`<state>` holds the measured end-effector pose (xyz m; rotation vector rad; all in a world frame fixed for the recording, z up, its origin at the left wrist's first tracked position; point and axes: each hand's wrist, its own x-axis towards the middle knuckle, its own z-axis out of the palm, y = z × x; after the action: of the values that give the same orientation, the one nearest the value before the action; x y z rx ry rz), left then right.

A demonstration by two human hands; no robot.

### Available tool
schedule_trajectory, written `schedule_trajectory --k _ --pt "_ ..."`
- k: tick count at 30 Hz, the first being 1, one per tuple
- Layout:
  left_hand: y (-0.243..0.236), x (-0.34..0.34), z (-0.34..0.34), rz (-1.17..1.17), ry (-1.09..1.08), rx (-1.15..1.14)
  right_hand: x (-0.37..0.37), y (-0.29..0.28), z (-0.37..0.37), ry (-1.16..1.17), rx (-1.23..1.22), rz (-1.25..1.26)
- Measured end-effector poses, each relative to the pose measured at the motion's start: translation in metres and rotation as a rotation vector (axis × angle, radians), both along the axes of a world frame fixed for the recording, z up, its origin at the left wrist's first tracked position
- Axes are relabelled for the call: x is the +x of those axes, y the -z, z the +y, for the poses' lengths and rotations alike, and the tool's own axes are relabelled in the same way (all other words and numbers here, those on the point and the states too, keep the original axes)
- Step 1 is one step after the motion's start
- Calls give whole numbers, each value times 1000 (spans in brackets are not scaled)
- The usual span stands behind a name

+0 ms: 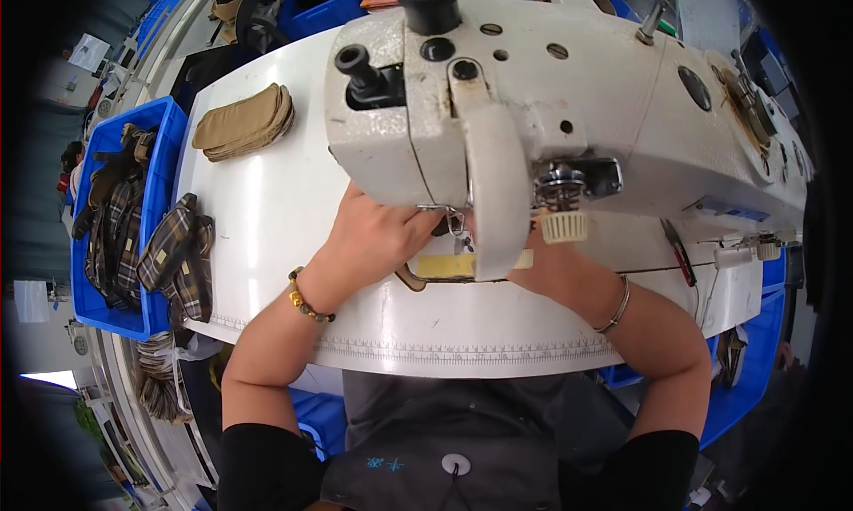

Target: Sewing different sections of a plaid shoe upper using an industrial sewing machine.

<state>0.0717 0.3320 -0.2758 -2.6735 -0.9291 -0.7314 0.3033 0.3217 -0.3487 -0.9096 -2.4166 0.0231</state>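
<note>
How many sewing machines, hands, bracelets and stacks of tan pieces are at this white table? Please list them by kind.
Sewing machine: 1
Left hand and right hand: 2 hands
Beaded bracelet and metal bangle: 2 bracelets
Stack of tan pieces: 1
Total: 6

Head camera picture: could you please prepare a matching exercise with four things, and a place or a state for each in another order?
Things:
1. left hand
2. right hand
3. stack of tan pieces
4. red-and-black tool

Places or states:
A. on the white tabletop, right of both hands
B. metal bangle at its wrist
C. on the tabletop's left part
D. beaded bracelet at its wrist

Pairs: 1-D, 2-B, 3-C, 4-A
</note>
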Motion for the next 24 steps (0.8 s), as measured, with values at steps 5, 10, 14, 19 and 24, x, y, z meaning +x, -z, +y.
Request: schedule_trajectory --k 5,10,14,19,24 --pt "-3 1 0 57 -7 68 -2 21 12 1 -93 118" --pt "-1 -2 -4 34 -22 -60 -10 0 7 -13 -174 280" --pt "-8 -2 -8 47 -58 -173 -6 -15 3 -56 -183 222" --pt "-2 -8 -8 43 26 -46 -6 -14 -4 1 -207 253" --pt "-5 -5 -9 97 78 -58 -8 -17 -8 14 -130 273"
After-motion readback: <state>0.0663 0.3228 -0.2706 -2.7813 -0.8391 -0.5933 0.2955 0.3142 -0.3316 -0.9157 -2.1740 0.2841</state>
